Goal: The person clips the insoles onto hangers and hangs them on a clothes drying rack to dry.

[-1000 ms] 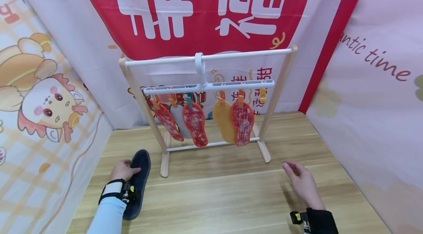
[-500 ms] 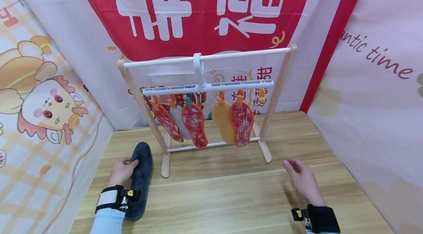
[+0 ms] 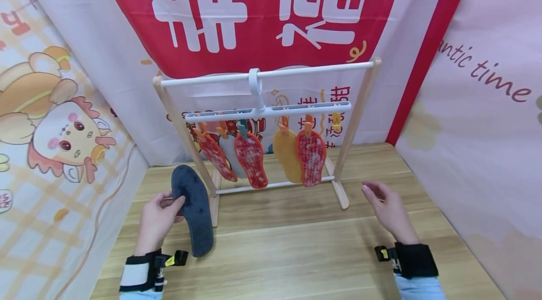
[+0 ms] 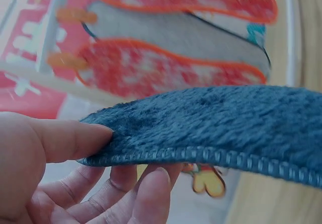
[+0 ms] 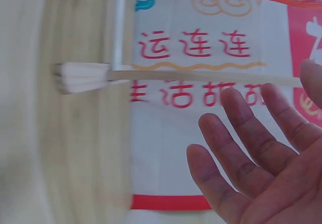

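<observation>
A dark blue fuzzy insole (image 3: pixel 195 210) with a stitched edge (image 4: pixel 216 157) is pinched by my left hand (image 3: pixel 158 220), thumb on the plush face and fingers behind. It stands tilted in front of the rack's left leg. My right hand (image 3: pixel 389 213) hovers over the table at the right, holding nothing, its fingers (image 5: pixel 241 133) loosely bent. Between the hands, red speckled insoles with orange edges (image 3: pixel 251 161), a yellow insole (image 3: pixel 288 156) and a grey insole (image 3: pixel 234 154) hang from clothespins (image 3: pixel 308 128) on a white hanger (image 3: pixel 271 111).
The hanger hooks over the top bar (image 3: pixel 313 69) of a wood and white rack (image 3: pixel 353 116) on the wood-grain table (image 3: pixel 288 253). A yellow clothespin (image 3: pixel 336 122) at the hanger's right end holds nothing. Printed cloth walls (image 3: pixel 466 149) enclose the table at the back and both sides.
My left hand has raised the blue insole from the table's left side, moving it up and right toward the rack and turning it. My right hand has shifted slightly forward.
</observation>
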The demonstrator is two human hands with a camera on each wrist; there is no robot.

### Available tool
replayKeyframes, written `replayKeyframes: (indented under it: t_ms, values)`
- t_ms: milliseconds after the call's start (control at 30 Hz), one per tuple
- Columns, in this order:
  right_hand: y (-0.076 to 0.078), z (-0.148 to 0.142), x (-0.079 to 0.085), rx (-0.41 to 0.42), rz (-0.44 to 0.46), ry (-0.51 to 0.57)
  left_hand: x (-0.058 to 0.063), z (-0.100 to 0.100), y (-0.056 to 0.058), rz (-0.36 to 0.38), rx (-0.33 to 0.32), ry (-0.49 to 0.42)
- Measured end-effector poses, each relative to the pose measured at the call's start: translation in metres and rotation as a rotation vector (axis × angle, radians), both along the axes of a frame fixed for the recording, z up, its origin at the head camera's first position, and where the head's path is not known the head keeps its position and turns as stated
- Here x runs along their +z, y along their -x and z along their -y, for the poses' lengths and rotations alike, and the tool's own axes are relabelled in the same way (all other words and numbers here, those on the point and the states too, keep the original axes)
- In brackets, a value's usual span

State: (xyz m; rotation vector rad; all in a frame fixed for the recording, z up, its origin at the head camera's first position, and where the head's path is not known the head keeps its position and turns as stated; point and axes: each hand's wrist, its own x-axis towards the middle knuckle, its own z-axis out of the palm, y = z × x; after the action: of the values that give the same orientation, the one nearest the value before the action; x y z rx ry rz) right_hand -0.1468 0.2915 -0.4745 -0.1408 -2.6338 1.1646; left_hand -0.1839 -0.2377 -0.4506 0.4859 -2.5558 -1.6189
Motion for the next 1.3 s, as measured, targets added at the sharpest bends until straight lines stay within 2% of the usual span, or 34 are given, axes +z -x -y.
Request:
replayKeyframes:
  t_ms: [167, 367, 533, 667, 867, 967, 1133, 1300]
  values:
    - [0.015, 0.004, 0.028, 0.037, -0.078, 0.000, 0.019, -0.024, -0.011, -0.045, -0.052, -0.019]
    - [0.030, 0.015, 0.072, 0.066, -0.199, 0.002, 0.033, -0.056, -0.018, -0.075, -0.119, -0.048]
    - [0.038, 0.027, 0.111, 0.085, -0.217, 0.036, 0.036, -0.087, -0.018, -0.135, -0.181, -0.094]
    - [0.045, 0.034, 0.132, 0.109, -0.189, 0.053, 0.035, -0.114, -0.016, -0.160, -0.235, -0.161]
    - [0.056, 0.040, 0.147, 0.181, -0.155, 0.072, 0.039, -0.151, -0.012, -0.190, -0.332, -0.247]
    - [0.060, 0.041, 0.151, 0.206, -0.148, 0.098, 0.043, -0.168, -0.010, -0.226, -0.383, -0.253]
    - [0.065, 0.047, 0.154, 0.236, -0.123, 0.144, 0.049, -0.196, -0.008, -0.276, -0.449, -0.262]
    - [0.069, 0.053, 0.153, 0.239, -0.123, 0.162, 0.052, -0.221, -0.001, -0.282, -0.508, -0.272]
